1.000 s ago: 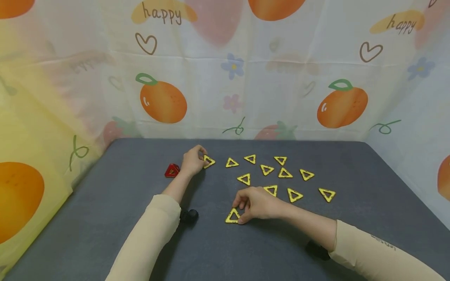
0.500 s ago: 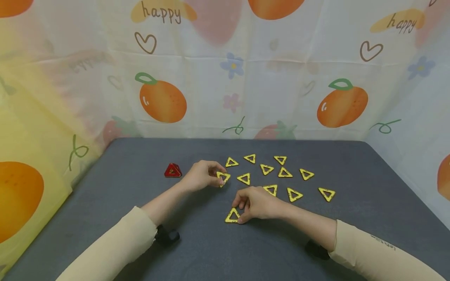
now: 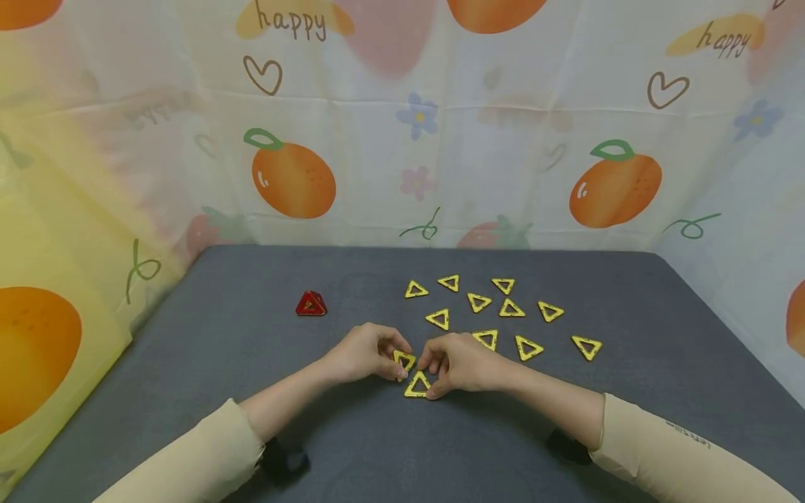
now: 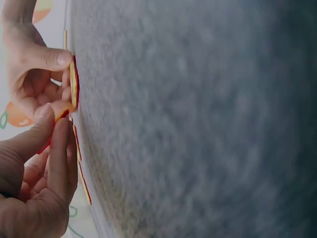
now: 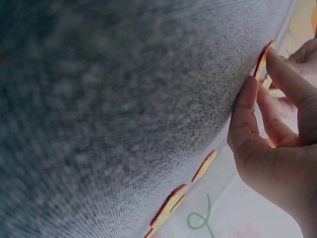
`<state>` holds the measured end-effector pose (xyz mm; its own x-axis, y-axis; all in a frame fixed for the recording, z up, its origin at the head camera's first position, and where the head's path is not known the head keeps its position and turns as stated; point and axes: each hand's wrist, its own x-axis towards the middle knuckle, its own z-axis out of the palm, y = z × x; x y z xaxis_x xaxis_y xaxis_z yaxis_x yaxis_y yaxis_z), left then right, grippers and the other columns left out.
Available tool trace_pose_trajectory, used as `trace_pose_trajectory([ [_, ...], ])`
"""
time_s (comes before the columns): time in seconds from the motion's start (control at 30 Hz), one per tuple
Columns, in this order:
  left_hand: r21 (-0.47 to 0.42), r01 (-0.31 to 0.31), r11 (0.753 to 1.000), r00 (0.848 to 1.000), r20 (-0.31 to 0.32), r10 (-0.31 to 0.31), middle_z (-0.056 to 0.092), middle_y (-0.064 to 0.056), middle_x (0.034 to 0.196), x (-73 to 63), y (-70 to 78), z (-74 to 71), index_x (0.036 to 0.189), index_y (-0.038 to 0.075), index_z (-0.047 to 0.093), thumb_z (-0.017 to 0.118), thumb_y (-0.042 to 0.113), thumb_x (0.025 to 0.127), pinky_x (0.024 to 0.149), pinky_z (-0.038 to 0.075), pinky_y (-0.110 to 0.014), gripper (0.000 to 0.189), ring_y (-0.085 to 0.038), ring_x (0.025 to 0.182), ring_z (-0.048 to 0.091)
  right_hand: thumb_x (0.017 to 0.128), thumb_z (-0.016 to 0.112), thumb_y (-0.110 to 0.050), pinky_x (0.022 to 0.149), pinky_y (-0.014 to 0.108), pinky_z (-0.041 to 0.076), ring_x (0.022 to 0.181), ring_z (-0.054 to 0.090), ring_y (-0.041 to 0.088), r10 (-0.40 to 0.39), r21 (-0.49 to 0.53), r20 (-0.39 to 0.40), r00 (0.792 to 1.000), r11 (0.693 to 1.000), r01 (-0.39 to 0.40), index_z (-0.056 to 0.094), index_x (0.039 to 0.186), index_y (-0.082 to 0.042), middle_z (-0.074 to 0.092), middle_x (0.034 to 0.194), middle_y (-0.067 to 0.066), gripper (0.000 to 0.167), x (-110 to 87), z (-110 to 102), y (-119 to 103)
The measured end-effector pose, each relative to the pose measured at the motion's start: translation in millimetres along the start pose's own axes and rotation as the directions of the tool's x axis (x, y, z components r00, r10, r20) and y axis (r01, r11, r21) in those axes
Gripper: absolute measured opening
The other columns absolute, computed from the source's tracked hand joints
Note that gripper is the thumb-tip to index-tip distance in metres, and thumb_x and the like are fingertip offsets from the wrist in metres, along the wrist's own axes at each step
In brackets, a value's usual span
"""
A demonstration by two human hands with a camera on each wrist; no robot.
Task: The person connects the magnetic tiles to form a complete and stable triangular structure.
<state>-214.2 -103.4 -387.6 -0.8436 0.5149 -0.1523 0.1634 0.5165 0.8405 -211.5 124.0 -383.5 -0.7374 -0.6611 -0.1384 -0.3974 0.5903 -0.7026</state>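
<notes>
In the head view my left hand (image 3: 367, 355) pinches a yellow triangular tile with a cut-out middle (image 3: 404, 353), its thumb on the near side. My right hand (image 3: 462, 363) grips the right corner of a second yellow triangular tile (image 3: 415, 395), which lies on the dark table. The left tile is tilted just behind and left of the second one; whether they touch I cannot tell. From the left wrist view, the held tile (image 4: 62, 115) shows a red edge between left thumb and fingers. The right wrist view shows the other tile (image 5: 262, 59) at the right fingertips.
Several more yellow triangular tiles (image 3: 511, 314) lie scattered behind and right of my hands. One (image 3: 486, 333) is partly hidden by my right hand. A small red pyramid (image 3: 311, 304) stands at the left on the dark table (image 3: 189, 363). A fruit-print cloth (image 3: 365, 161) hangs behind.
My left hand has brought its yellow tile from the table's back left toward me and right, up beside the right hand's tile. The right hand has stayed in place, holding its tile.
</notes>
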Motion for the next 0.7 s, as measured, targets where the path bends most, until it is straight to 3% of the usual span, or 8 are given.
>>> trace_pose_trajectory([
  [0.4,0.015,-0.063,0.998,0.998,0.022,0.063,0.072,-0.009,0.084,-3.6,-2.4,8.0,0.100,0.004,0.071,0.083,0.011,0.079,0.061,0.052,-0.022,0.025,-0.007,0.066,0.063,0.074,0.087,-0.017,0.061,0.020,0.050,0.067,0.058,0.004,-0.004,-0.024,0.001,1.000,1.000,0.004,0.071,0.101,-0.012,0.067,0.086,0.000,0.031,-1.6,-2,-1],
  [0.7,0.040,-0.067,0.997,0.998,0.003,0.067,0.073,-0.005,0.085,-5.4,-4.7,11.8,0.101,0.008,0.072,0.086,0.012,0.074,0.062,0.053,-0.022,0.030,-0.006,0.068,0.065,0.073,0.088,-0.017,0.062,0.020,0.050,0.069,0.059,0.004,-0.002,-0.032,-0.007,1.000,0.999,0.001,0.072,0.100,-0.012,0.069,0.086,0.000,0.031,-1.5,-1,-2],
])
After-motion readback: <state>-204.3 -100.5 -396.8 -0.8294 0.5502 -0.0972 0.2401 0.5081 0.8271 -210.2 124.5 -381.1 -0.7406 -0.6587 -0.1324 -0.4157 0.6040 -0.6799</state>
